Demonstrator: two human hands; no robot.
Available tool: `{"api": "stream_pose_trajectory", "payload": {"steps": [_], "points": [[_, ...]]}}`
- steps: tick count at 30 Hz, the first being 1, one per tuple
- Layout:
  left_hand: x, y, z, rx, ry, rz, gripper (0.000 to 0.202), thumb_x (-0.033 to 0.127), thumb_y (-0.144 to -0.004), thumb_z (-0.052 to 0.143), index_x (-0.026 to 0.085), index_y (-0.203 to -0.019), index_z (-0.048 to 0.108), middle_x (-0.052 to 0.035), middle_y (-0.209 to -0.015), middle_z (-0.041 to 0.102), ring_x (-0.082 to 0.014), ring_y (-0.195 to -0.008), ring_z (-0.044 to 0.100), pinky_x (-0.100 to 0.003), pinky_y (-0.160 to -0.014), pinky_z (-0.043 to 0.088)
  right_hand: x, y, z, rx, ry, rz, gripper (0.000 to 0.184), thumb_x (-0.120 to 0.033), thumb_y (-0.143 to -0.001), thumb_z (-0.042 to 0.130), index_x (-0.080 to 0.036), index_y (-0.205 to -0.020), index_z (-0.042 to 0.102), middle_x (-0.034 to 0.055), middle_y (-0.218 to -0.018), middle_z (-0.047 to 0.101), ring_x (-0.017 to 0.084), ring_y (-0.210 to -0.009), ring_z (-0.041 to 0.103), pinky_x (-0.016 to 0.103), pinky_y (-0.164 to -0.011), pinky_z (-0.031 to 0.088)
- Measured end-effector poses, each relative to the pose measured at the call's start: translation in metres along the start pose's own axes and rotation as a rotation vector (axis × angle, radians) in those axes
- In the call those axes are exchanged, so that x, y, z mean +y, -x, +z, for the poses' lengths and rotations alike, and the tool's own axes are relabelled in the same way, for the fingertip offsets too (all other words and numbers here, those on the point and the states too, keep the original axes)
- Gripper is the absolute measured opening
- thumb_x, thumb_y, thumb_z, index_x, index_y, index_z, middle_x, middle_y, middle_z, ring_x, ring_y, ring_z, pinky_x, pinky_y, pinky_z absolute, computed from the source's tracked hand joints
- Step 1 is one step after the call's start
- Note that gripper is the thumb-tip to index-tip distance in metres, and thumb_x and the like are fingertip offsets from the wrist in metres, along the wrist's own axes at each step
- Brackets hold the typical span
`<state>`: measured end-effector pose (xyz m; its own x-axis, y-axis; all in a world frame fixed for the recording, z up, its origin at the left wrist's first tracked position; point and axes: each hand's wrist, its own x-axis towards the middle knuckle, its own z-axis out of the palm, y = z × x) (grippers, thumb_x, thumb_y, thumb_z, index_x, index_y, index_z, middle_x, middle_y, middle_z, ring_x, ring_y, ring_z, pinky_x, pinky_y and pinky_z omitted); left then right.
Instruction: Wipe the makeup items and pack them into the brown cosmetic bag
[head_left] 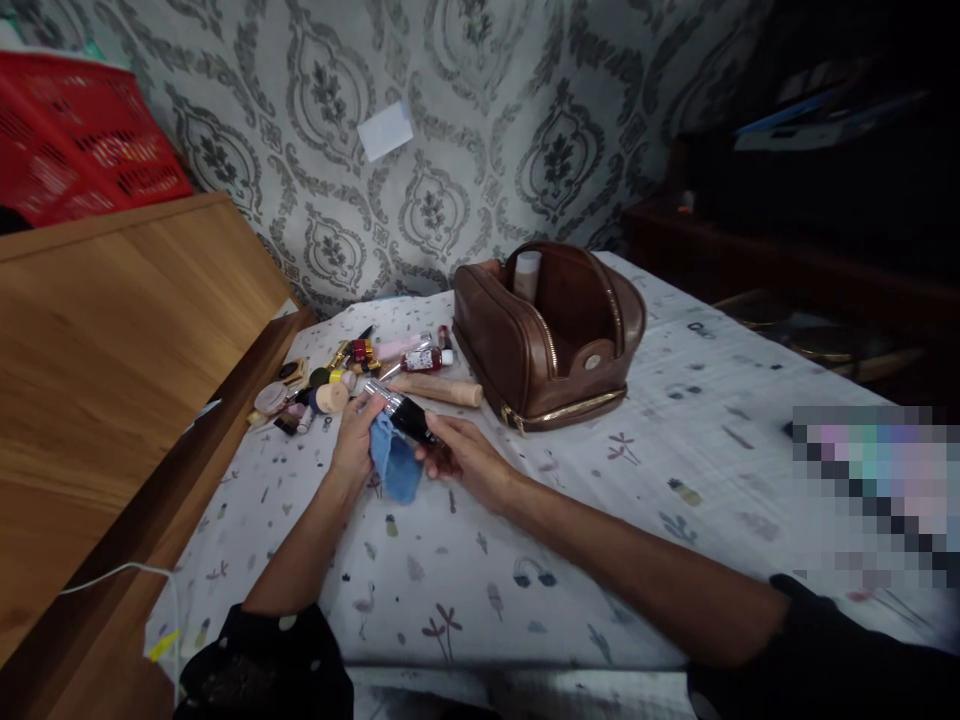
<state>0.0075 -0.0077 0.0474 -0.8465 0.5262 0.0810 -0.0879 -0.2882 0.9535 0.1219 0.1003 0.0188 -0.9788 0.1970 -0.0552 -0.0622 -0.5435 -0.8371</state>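
A black cosmetic bottle with a shiny silver end (407, 416) is held between my two hands above the patterned cloth. My left hand (352, 442) is closed around the silver end and also grips a blue cloth (397, 468), which hangs below the bottle. The fingers of my right hand (472, 458) are closed on the black end. Just beyond my hands lies a beige tube (442, 388). Behind and left of them, several make-up items are heaped, among them a round compact (271, 399) and a small dark red bottle with a white cap (424, 360).
To the right, a brown leather make-up bag (499, 345) stands unzipped, with a pale capped bottle (527, 275) upright inside. A wooden panel (127, 330) borders the left side, below a red basket (90, 140). A white cable (174, 610) runs at lower left. A blurred-out object (877, 490) lies far right.
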Motion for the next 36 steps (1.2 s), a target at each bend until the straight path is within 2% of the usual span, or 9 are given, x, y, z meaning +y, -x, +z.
{"api": "stream_pose_trajectory", "payload": {"steps": [3, 7, 12, 15, 18, 20, 24, 31, 36], "points": [[-0.003, 0.002, 0.003, 0.012, 0.058, 0.006, 0.052, 0.052, -0.064, 0.085, 0.018, -0.100, 0.068, 0.0034, -0.070, 0.067, -0.0091, -0.055, 0.059, -0.021, -0.056, 0.049, 0.003, -0.001, -0.001, 0.027, 0.082, -0.068, 0.056, -0.072, -0.072, 0.070, -0.019, -0.081, 0.054, -0.0005, -0.067, 0.061, 0.010, -0.048, 0.050, 0.022, -0.040, 0.029], [-0.005, 0.004, 0.006, 0.039, 0.117, 0.025, 0.053, 0.052, -0.066, 0.083, 0.020, -0.104, 0.066, 0.0019, -0.083, 0.070, -0.0105, -0.069, 0.065, -0.022, -0.065, 0.051, 0.008, -0.001, -0.003, 0.042, 0.360, -0.219, 0.049, -0.068, -0.078, 0.066, -0.021, -0.078, 0.054, -0.0041, -0.056, 0.051, 0.011, -0.046, 0.046, 0.024, -0.044, 0.033], [-0.006, 0.008, 0.010, -0.013, 0.153, -0.077, 0.040, 0.040, -0.064, 0.086, 0.019, -0.087, 0.061, 0.0049, -0.071, 0.065, -0.0131, -0.070, 0.068, -0.025, -0.070, 0.054, 0.008, 0.004, -0.003, 0.021, 0.552, -0.234, 0.037, -0.057, -0.090, 0.057, -0.020, -0.087, 0.058, -0.0016, -0.065, 0.057, 0.013, -0.050, 0.051, 0.027, -0.052, 0.037], [-0.004, 0.009, 0.013, 0.016, 0.144, -0.063, 0.035, 0.035, -0.063, 0.084, 0.019, -0.076, 0.055, 0.0063, -0.064, 0.061, -0.0116, -0.064, 0.065, -0.024, -0.067, 0.053, 0.005, 0.006, -0.002, 0.049, 0.586, -0.252, 0.033, -0.045, -0.083, 0.069, -0.021, -0.102, 0.058, -0.0018, -0.072, 0.059, 0.015, -0.060, 0.054, 0.027, -0.057, 0.038], [-0.002, 0.009, 0.014, 0.030, 0.145, -0.076, 0.035, 0.033, -0.063, 0.083, 0.020, -0.073, 0.052, 0.0072, -0.060, 0.058, -0.0104, -0.059, 0.062, -0.023, -0.064, 0.053, 0.004, 0.009, 0.001, 0.087, 0.607, -0.289, 0.035, -0.037, -0.073, 0.079, -0.022, -0.094, 0.054, -0.0025, -0.074, 0.058, 0.016, -0.069, 0.054, 0.026, -0.060, 0.037], [-0.001, 0.009, 0.013, 0.025, 0.155, -0.070, 0.033, 0.031, -0.063, 0.082, 0.020, -0.075, 0.053, 0.0081, -0.059, 0.056, -0.0102, -0.059, 0.062, -0.023, -0.064, 0.052, 0.003, 0.011, 0.003, 0.067, 0.587, -0.287, 0.030, -0.039, -0.078, 0.074, -0.022, -0.087, 0.051, -0.0018, -0.074, 0.058, 0.016, -0.067, 0.054, 0.026, -0.058, 0.037], [-0.001, 0.009, 0.012, 0.016, 0.180, -0.064, 0.029, 0.029, -0.066, 0.078, 0.021, -0.083, 0.055, 0.0089, -0.059, 0.055, -0.0102, -0.060, 0.062, -0.023, -0.064, 0.052, 0.002, 0.014, 0.005, -0.009, 0.492, -0.219, 0.030, -0.046, -0.084, 0.068, -0.022, -0.090, 0.050, -0.0030, -0.067, 0.057, 0.013, -0.054, 0.053, 0.026, -0.049, 0.038], [0.005, 0.015, 0.012, -0.001, 0.176, -0.051, 0.032, 0.031, -0.068, 0.077, 0.023, -0.091, 0.056, 0.0086, -0.059, 0.052, -0.0114, -0.063, 0.063, -0.022, -0.062, 0.051, 0.007, 0.006, 0.005, -0.125, 0.220, -0.029, 0.050, -0.066, -0.076, 0.071, -0.020, -0.083, 0.051, 0.0009, -0.067, 0.063, 0.012, -0.047, 0.057, 0.022, -0.040, 0.035], [0.010, 0.015, 0.012, -0.013, 0.155, -0.035, 0.032, 0.030, -0.067, 0.078, 0.023, -0.089, 0.056, 0.0085, -0.058, 0.053, -0.0114, -0.063, 0.062, -0.023, -0.063, 0.053, 0.007, 0.005, 0.007, -0.145, 0.102, 0.056, 0.055, -0.068, -0.072, 0.073, -0.018, -0.086, 0.054, 0.0026, -0.074, 0.066, 0.010, -0.050, 0.059, 0.020, -0.039, 0.032]]}}
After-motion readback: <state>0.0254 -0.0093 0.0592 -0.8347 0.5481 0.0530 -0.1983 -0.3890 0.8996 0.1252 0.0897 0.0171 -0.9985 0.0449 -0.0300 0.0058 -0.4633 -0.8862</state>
